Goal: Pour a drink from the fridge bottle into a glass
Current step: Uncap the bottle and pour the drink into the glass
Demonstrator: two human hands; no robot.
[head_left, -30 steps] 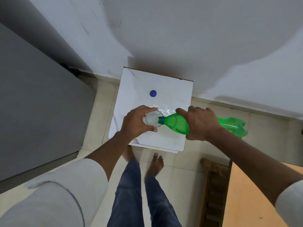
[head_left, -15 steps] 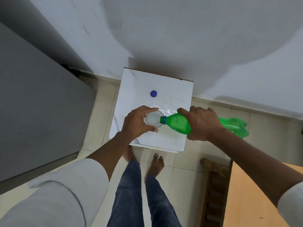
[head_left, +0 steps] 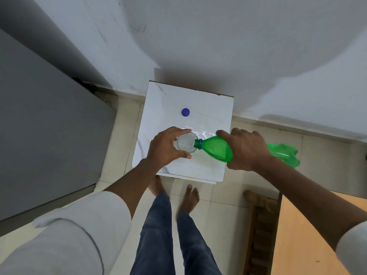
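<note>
A clear glass (head_left: 184, 144) stands on the small white marble-top table (head_left: 208, 108). My left hand (head_left: 165, 148) is wrapped around the glass from the left. My right hand (head_left: 247, 149) grips a green plastic bottle (head_left: 217, 148) around its middle. The bottle lies nearly horizontal, with its open mouth and blue neck ring over the glass rim. The bottle's base (head_left: 286, 153) sticks out to the right of my hand. The blue cap (head_left: 185, 112) lies on the table behind the glass.
A grey fridge (head_left: 45, 135) stands to the left of the table. White walls close in behind. A wooden stool or rack (head_left: 258, 225) and an orange tabletop (head_left: 309, 235) are at the lower right. My bare feet (head_left: 190, 197) stand on tiled floor just before the table.
The bottle and my right hand have shifted very slightly to the right and stayed tilted over the glass. My left hand has stayed on the glass.
</note>
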